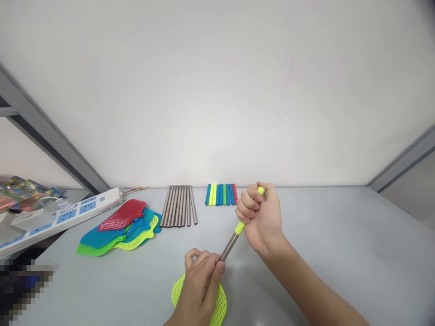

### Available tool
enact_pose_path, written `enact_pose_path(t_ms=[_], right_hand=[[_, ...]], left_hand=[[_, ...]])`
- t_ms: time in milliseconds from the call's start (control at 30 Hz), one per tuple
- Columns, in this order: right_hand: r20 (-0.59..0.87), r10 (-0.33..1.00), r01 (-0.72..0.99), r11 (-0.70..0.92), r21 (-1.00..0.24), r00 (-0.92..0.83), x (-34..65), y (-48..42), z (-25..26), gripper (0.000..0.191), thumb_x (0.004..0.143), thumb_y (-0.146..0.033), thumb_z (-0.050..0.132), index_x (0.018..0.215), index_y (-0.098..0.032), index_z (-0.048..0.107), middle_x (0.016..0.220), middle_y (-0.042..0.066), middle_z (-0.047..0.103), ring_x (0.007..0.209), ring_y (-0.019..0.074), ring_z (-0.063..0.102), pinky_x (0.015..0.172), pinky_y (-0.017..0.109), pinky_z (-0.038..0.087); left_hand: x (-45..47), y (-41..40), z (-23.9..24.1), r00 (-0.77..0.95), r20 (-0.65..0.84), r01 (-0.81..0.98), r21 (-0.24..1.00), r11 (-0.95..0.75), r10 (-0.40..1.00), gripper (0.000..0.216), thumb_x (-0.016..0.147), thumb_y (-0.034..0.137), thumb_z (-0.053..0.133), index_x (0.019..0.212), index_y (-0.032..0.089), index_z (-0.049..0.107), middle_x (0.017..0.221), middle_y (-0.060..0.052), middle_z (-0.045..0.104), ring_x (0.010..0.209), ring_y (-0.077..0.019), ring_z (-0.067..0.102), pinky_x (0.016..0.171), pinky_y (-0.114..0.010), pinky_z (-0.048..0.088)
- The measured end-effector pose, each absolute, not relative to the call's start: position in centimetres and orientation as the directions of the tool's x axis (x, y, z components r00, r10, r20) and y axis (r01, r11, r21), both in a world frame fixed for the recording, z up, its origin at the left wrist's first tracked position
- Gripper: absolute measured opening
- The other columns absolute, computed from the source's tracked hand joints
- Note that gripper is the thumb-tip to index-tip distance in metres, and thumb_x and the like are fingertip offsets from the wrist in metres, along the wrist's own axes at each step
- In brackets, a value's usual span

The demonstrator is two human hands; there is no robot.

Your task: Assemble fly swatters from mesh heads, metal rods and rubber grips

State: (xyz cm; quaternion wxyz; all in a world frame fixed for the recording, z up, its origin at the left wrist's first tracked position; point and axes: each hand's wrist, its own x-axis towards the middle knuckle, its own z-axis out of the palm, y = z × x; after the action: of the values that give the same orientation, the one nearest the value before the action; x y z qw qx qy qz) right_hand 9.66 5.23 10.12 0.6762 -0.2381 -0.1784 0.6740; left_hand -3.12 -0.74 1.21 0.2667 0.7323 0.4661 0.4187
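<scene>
My right hand [260, 216] is closed around the yellow-green grip [240, 227] of a fly swatter, whose tip shows above my fist. A metal rod [229, 246] runs from that grip down-left to my left hand [200, 283], which pinches the rod's lower end. Under my left hand lies the yellow-green mesh swatter head [219, 310], partly hidden by the hand. Whether the rod is joined to the head is hidden.
On the grey table [340, 253] lie a stack of red, blue and yellow-green swatter heads [122, 226], a row of several metal rods [179, 206] and a row of coloured grips [220, 194] by the wall. A white power strip [68, 213] sits at the left.
</scene>
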Motion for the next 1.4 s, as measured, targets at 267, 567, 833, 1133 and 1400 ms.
enact_pose_path(t_ms=[267,567,833,1133,1400], right_hand=[[-0.067,0.998,-0.853,-0.028,-0.522,0.008,9.4,5.5,9.4,0.030,0.071,-0.029,0.036,0.049,-0.019,0.019,0.041,-0.008,0.010,0.036,0.0066,0.008,0.033,0.021,0.008],[-0.026,0.998,-0.862,-0.063,-0.503,-0.057,9.6,5.5,9.5,0.032,0.072,-0.029,0.036,0.047,-0.018,0.020,0.040,-0.007,0.011,0.035,0.0063,0.008,0.033,0.021,0.007],[-0.018,0.999,-0.856,0.020,-0.516,0.034,9.0,5.6,9.2,0.032,0.077,-0.035,0.037,0.051,-0.018,0.028,0.044,-0.007,0.015,0.036,0.0057,0.011,0.033,0.020,0.011],[0.046,0.998,-0.851,0.064,-0.522,0.047,8.4,5.3,9.0,0.037,0.075,-0.051,0.034,0.060,-0.018,0.041,0.050,-0.005,0.027,0.040,0.0060,0.026,0.040,0.020,0.024],[-0.171,0.950,-0.743,-0.311,-0.593,-0.261,4.9,3.9,6.6,0.027,0.072,-0.036,0.050,0.055,-0.017,0.041,0.045,-0.006,0.028,0.040,0.0056,0.027,0.040,0.019,0.023]], left_hand=[[-4.3,-0.6,1.2,0.312,0.306,0.543,0.720,-0.433,0.899,0.023,0.081,0.018,0.035,0.058,0.020,0.036,0.053,0.004,0.036,0.052,-0.0126,0.032,0.065,-0.030,0.025],[-4.5,-0.7,0.7,0.311,0.274,0.548,0.731,-0.407,0.910,0.025,0.083,0.021,0.032,0.059,0.020,0.036,0.054,0.003,0.037,0.058,-0.0136,0.034,0.063,-0.028,0.028],[-4.2,-1.0,0.9,0.278,0.217,0.546,0.765,-0.340,0.936,0.026,0.084,0.027,0.033,0.060,0.020,0.040,0.055,0.002,0.038,0.061,-0.0141,0.037,0.062,-0.026,0.032],[-4.6,0.0,1.3,0.256,0.303,0.638,0.661,-0.396,0.918,0.021,0.082,0.027,0.039,0.064,0.019,0.046,0.057,0.002,0.046,0.060,-0.0133,0.041,0.063,-0.027,0.035],[-5.2,1.0,1.2,0.189,0.410,0.682,0.600,-0.419,0.892,0.017,0.081,0.024,0.040,0.066,0.020,0.048,0.059,0.003,0.049,0.060,-0.0128,0.045,0.062,-0.026,0.036]])
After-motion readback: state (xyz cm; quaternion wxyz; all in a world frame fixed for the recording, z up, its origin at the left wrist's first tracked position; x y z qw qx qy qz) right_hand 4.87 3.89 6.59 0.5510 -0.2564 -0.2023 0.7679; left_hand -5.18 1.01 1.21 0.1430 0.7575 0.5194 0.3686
